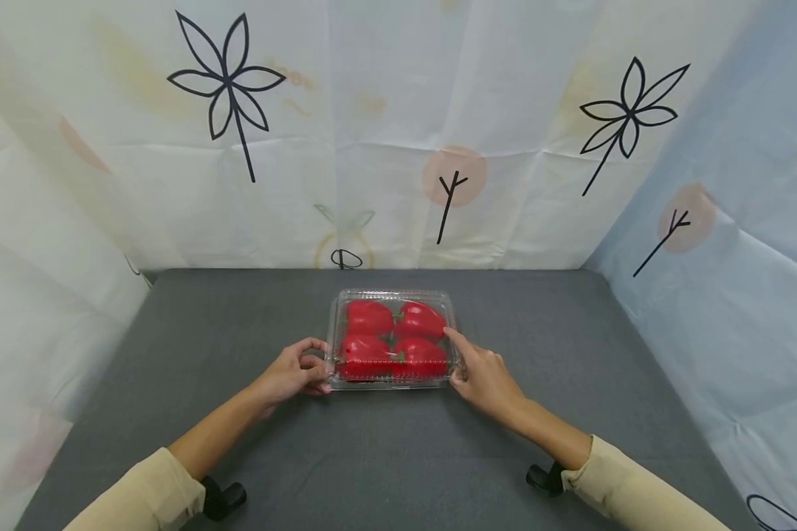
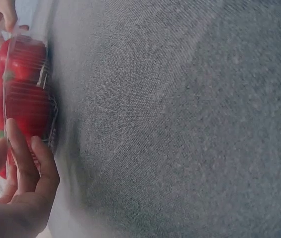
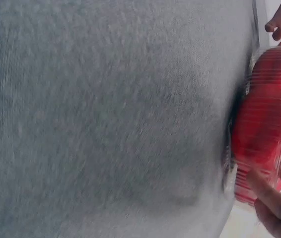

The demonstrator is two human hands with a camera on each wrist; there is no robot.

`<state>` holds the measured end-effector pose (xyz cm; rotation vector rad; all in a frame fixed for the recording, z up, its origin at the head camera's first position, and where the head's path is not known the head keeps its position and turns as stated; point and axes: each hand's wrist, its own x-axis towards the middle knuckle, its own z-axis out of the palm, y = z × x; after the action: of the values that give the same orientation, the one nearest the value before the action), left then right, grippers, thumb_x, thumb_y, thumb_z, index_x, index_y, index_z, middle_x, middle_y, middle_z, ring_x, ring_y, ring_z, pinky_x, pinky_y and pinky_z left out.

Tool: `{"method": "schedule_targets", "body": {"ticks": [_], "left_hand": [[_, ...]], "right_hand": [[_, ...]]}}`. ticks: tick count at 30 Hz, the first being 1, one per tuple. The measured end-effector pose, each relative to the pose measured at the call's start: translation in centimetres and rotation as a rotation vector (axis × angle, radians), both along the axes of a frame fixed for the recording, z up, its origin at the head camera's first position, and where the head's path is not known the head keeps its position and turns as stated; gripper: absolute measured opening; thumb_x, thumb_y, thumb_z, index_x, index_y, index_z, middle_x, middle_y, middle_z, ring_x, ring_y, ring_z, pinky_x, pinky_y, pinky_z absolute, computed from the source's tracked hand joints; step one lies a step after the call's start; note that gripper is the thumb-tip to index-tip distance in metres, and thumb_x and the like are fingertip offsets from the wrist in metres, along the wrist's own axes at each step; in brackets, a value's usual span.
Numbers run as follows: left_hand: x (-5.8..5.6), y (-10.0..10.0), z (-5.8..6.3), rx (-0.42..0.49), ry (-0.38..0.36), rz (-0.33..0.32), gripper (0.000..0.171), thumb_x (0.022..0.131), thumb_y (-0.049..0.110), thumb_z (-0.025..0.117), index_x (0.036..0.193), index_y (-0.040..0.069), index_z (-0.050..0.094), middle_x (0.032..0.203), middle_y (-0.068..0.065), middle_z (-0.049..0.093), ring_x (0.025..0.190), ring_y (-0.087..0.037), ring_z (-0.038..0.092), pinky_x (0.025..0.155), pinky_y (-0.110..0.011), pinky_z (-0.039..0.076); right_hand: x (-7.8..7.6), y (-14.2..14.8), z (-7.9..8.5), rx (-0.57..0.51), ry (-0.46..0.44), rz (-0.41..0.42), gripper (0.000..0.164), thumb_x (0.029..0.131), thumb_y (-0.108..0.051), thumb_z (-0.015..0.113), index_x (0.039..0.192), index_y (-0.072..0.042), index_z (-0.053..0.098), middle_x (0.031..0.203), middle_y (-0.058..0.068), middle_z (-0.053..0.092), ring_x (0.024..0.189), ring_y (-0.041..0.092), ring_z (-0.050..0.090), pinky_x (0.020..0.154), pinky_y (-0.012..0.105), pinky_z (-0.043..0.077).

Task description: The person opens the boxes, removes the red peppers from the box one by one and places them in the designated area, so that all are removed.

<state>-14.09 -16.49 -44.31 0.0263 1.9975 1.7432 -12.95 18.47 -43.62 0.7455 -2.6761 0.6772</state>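
A clear plastic clamshell container [image 1: 390,384] sits near the middle of the grey table, with several red bell peppers [image 1: 368,318] inside it in two rows. Its ribbed side shows in both wrist views. At its left side, my left hand [image 1: 300,369] pinches the rim between thumb and fingers; the left wrist view shows the fingertips [image 2: 17,134] against the plastic. My right hand [image 1: 488,375] grips the opposite side, its index finger reaching over the top edge. In the right wrist view, fingers [image 3: 269,193] lie against the container's side below the rim.
Grey cloth [image 1: 345,457] covers the table. A pale printed curtain [image 1: 385,133] hangs behind the back edge, with more fabric at the left and right [image 1: 757,310]. Dark wrist straps [image 1: 222,500] with small devices are on both forearms.
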Motion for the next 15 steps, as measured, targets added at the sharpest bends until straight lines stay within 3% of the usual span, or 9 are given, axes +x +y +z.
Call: {"method": "schedule_targets", "body": {"ticks": [4,10,13,15], "left_hand": [[-0.1,-0.4,-0.1,0.002,-0.012,-0.005,0.041,0.097,0.005,0.064,0.131,-0.001,0.043,0.094,-0.011,0.067,0.075,-0.021,0.070,0.077,-0.039,0.060],[-0.4,-0.6,-0.2,-0.001,-0.018,-0.014,0.045,0.095,0.009,0.068,0.131,-0.001,0.043,0.096,-0.011,0.070,0.077,-0.024,0.071,0.078,-0.039,0.060],[-0.3,-0.6,-0.2,0.007,-0.033,-0.026,0.050,0.093,0.012,0.070,0.133,-0.001,0.042,0.097,-0.013,0.071,0.078,-0.027,0.072,0.080,-0.039,0.059],[-0.3,-0.6,-0.2,0.015,-0.045,-0.038,0.054,0.093,0.013,0.071,0.135,-0.001,0.040,0.098,-0.013,0.071,0.079,-0.028,0.073,0.081,-0.040,0.059]], "right_hand": [[-0.1,0.1,0.0,0.041,0.041,0.021,0.069,0.070,0.007,0.071,0.136,-0.002,0.053,0.068,-0.003,0.056,0.052,0.002,0.040,0.047,0.019,0.036],[-0.5,0.1,0.7,0.104,0.063,-0.001,0.066,0.069,-0.001,0.073,0.133,-0.005,0.056,0.066,-0.005,0.053,0.048,0.003,0.032,0.043,0.021,0.031],[-0.6,0.2,1.0,0.125,0.046,0.003,0.066,0.070,-0.005,0.075,0.133,-0.006,0.056,0.064,-0.006,0.048,0.048,0.005,0.032,0.050,0.027,0.041],[-0.7,0.3,1.3,0.142,0.039,0.006,0.067,0.069,-0.008,0.077,0.133,-0.007,0.057,0.065,-0.006,0.050,0.052,0.008,0.041,0.061,0.036,0.051]]}}
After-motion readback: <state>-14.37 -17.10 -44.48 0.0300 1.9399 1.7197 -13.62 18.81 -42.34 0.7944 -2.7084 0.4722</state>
